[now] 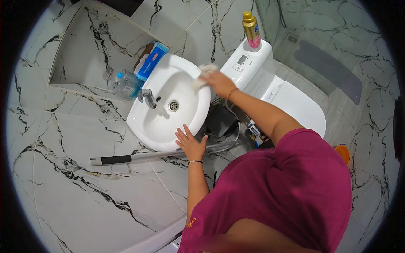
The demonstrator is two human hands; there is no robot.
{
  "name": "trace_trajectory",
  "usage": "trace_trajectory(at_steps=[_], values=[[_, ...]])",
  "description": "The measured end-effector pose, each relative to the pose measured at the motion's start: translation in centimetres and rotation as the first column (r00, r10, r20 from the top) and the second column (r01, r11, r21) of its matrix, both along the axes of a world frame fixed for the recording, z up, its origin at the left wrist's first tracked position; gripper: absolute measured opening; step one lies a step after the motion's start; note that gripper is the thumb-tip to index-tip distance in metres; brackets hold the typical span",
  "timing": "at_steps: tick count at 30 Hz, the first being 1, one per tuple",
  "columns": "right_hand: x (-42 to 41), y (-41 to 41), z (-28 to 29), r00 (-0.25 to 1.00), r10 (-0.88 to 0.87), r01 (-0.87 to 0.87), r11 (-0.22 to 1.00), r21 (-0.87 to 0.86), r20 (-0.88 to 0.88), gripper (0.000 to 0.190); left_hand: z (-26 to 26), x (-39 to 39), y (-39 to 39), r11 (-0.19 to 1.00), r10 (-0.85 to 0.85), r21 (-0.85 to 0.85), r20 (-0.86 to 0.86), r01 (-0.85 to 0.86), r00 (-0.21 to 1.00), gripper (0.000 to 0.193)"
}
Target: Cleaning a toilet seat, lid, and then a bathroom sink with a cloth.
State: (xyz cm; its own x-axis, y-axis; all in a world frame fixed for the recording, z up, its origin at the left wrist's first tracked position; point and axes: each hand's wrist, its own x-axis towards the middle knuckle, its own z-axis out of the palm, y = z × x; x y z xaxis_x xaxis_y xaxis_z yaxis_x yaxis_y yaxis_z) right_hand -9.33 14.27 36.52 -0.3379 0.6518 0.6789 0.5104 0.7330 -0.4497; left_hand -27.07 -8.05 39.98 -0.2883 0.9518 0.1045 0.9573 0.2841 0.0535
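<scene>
A white ceramic washbasin [164, 126] with a chrome faucet [147, 98] and a round metal drain [173, 106] lies before me. My right hand [220, 83] grips a whitish cloth [202, 79] at the basin's rim on the side near the toilet; hand and cloth are blurred. Fingers spread, my left hand [191, 144] rests on or just over the near rim and holds nothing. Behind the faucet stand a clear plastic bottle with a blue cap [126, 85] and a blue tissue pack [152, 61].
A white toilet [297, 107] stands right of the basin, with a gold and pink spray can [252, 31] on its tank. A pole with a black grip [116, 159] leans below the basin, near a black object [221, 120]. A grey mat [329, 69] lies farther right.
</scene>
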Motion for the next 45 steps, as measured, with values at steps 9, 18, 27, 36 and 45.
trace_trajectory(at_steps=[9, 18, 27, 36, 45], values=[[4.7, -1.5, -9.8, 0.873, 0.054, 0.063, 0.973, -0.223, 0.484, 0.044, 0.1, 0.5, -0.1, 0.999, 0.034, 0.02, 0.008, -0.034, 0.999, 0.104], [0.4, 7.3, -9.1, 0.909, 0.112, 0.069, 0.909, -0.412, 0.401, 0.045, 0.3, 1.2, 0.1, 0.998, 0.057, -0.005, 0.003, -0.057, 0.998, 0.104], [4.5, 1.2, -11.3, 0.91, 0.073, 0.032, 0.969, -0.247, 0.407, 0.044, 0.5, 0.8, -0.1, 0.998, 0.056, -0.023, 0.005, -0.056, 0.998, 0.106], [2.8, 1.4, -9.5, 0.897, 0.004, 0.181, 0.909, -0.375, 0.442, 0.04, 0.1, 0.3, -0.1, 1.0, 0.006, 0.022, -0.003, -0.006, 1.0, 0.107], [9.0, -3.5, -10.4, 0.977, 0.059, 0.113, 0.676, -0.728, 0.207, 0.04, 0.1, 0.4, -0.1, 0.999, 0.008, 0.032, -0.007, -0.007, 1.0, 0.106]])
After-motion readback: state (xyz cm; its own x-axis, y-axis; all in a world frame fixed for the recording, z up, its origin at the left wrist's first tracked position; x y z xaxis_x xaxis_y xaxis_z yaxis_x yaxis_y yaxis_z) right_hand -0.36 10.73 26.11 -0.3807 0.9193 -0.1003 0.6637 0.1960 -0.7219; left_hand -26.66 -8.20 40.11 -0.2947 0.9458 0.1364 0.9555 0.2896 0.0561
